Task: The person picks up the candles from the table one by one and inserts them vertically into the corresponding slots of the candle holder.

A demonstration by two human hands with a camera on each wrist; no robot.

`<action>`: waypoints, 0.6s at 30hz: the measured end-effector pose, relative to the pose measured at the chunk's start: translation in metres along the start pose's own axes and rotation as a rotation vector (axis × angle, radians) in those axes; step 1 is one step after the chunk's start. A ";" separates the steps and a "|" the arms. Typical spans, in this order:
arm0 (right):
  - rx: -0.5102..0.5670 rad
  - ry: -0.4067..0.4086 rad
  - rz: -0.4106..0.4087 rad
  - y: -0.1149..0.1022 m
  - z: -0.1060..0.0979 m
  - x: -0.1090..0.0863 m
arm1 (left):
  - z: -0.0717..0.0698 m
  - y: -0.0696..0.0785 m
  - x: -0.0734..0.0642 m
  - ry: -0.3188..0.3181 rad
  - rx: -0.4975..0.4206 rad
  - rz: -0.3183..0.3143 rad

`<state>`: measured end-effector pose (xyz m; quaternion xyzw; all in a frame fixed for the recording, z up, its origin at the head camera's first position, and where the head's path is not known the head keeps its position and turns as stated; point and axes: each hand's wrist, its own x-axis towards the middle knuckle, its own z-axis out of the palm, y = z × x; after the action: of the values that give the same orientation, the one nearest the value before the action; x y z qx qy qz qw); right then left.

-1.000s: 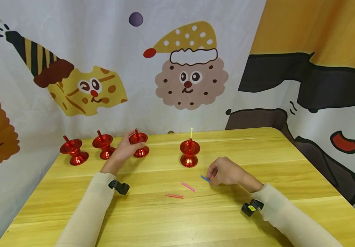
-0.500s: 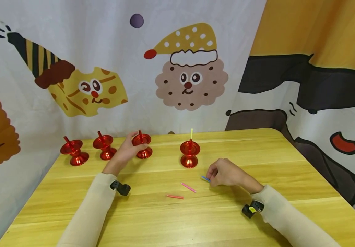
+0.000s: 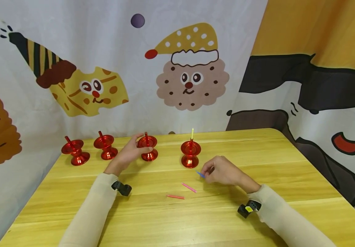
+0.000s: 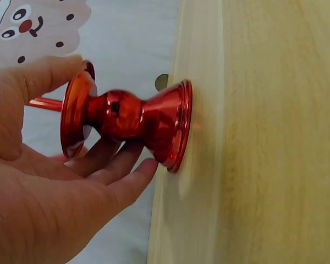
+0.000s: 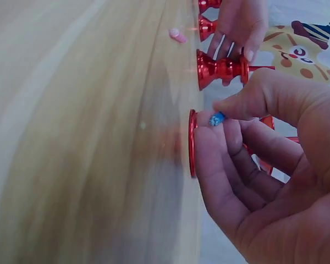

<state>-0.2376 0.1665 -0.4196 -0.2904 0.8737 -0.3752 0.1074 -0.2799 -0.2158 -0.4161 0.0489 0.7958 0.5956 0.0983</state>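
Observation:
My left hand (image 3: 128,153) holds a shiny red candle holder (image 3: 150,156) near the table's back edge. In the left wrist view its thumb lies at the dish rim and the other fingers go behind the stem of the candle holder (image 4: 124,118). A thin red tube stands up from its dish. Between thumb and fingers, my right hand (image 3: 223,171) pinches a small blue candle (image 3: 200,174), whose end shows in the right wrist view as a blue candle tip (image 5: 216,119). Just beyond that hand stands another red candle holder (image 3: 190,161) with a yellow candle (image 3: 192,133) upright in it.
Two more red candle holders stand at the back left, the outer holder (image 3: 80,158) and the inner holder (image 3: 109,153). A pink candle (image 3: 189,187) and a red candle (image 3: 175,197) lie mid-table. A printed curtain (image 3: 140,68) hangs behind the wooden table (image 3: 152,223).
My left hand has moved the candle holder to the right, towards the one with the yellow candle. My right hand has shifted slightly left and away from me with the blue candle.

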 end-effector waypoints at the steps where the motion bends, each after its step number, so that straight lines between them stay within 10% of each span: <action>1: 0.015 0.005 -0.007 -0.001 0.001 0.001 | 0.000 0.000 0.000 -0.006 0.002 0.001; 18: 0.171 0.093 -0.109 -0.020 0.007 0.017 | 0.012 -0.001 0.000 -0.108 -0.023 0.031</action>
<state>-0.2400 0.1412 -0.4097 -0.3096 0.8255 -0.4667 0.0704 -0.2776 -0.2045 -0.4205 0.0921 0.7815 0.6027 0.1323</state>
